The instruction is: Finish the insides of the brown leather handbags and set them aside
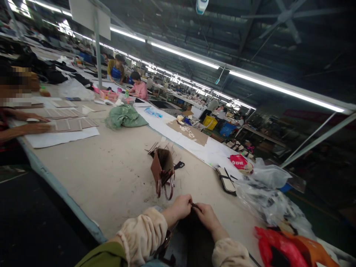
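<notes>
Close in front of me, my left hand [180, 207] pinches the top edge of a dark, soft piece [198, 233] that looks like the body or lining of a bag. Beside it, my right hand [207, 217] grips the same edge, fingers closed on a small dark strip. The lower part of this piece runs out of view between my forearms. A brown handbag [157, 168] stands open just beyond my hands, its two handles drooping toward me. Behind the bag lie several flat light pieces [154, 147] and a small black tab [179, 165].
At left, a co-worker's hands [36, 128] rest on flat panels [68, 124]. A green cloth bundle [125, 116] lies farther back on the table [111, 167]. To the right are a black-and-cream pouch [226, 180], clear plastic bags [267, 200] and a red bag [280, 246].
</notes>
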The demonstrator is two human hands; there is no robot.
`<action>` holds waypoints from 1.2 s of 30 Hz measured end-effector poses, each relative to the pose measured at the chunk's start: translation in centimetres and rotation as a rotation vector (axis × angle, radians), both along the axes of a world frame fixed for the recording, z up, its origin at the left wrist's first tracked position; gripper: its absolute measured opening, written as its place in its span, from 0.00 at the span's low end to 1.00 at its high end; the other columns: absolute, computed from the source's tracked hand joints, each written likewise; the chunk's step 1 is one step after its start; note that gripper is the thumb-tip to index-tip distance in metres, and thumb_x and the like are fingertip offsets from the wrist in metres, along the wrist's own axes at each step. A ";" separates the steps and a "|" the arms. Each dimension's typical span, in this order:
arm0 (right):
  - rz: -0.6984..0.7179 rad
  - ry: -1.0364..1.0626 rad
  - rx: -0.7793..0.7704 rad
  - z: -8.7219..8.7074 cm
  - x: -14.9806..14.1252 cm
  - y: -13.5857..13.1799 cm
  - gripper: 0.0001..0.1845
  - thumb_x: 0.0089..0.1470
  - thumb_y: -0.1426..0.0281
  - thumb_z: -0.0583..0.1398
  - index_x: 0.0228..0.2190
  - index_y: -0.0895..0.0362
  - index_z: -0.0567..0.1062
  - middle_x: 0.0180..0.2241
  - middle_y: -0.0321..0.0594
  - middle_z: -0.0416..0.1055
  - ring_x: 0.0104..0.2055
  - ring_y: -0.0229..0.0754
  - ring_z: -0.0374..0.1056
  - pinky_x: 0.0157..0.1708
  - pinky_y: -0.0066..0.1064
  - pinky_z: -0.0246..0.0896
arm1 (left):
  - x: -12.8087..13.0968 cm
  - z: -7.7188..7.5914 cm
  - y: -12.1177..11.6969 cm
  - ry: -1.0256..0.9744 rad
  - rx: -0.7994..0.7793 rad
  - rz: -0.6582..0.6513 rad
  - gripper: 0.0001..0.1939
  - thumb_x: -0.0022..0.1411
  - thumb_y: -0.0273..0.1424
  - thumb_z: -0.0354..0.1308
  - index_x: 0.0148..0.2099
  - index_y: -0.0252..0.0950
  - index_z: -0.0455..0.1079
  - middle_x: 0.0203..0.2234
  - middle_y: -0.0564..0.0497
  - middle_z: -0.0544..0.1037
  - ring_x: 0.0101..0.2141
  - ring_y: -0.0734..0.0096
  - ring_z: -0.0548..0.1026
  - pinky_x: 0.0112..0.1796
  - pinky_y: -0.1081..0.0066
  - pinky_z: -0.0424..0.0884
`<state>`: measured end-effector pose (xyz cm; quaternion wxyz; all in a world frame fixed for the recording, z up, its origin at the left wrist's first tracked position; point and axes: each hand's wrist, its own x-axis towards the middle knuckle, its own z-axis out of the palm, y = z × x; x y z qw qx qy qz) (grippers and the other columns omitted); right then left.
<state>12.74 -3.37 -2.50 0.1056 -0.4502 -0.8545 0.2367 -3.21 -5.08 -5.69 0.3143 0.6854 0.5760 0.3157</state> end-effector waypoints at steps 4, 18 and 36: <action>0.003 0.022 0.013 0.2 0.2 -0.1 0.17 0.54 0.63 0.49 0.32 0.56 0.75 0.30 0.41 0.74 0.33 0.43 0.68 0.35 0.30 0.60 | -0.1 0.2 0.1 0.018 -0.019 -0.010 0.13 0.51 0.25 0.48 0.38 0.35 0.70 0.30 0.50 0.75 0.31 0.70 0.70 0.33 0.73 0.64; 0.025 0.047 -0.023 0.0 0.7 0.3 0.22 0.57 0.57 0.47 0.32 0.55 0.75 0.30 0.42 0.75 0.32 0.42 0.68 0.35 0.31 0.61 | 0.0 1.5 0.0 0.138 0.015 -0.107 0.13 0.56 0.29 0.47 0.37 0.36 0.72 0.30 0.45 0.77 0.32 0.66 0.73 0.34 0.71 0.65; -0.012 0.070 0.044 0.5 1.8 -0.8 0.16 0.55 0.64 0.49 0.33 0.54 0.75 0.31 0.41 0.74 0.33 0.42 0.68 0.35 0.31 0.62 | -0.1 2.5 0.2 0.146 0.087 -0.185 0.12 0.55 0.28 0.49 0.40 0.38 0.71 0.33 0.48 0.77 0.37 0.67 0.72 0.40 0.71 0.66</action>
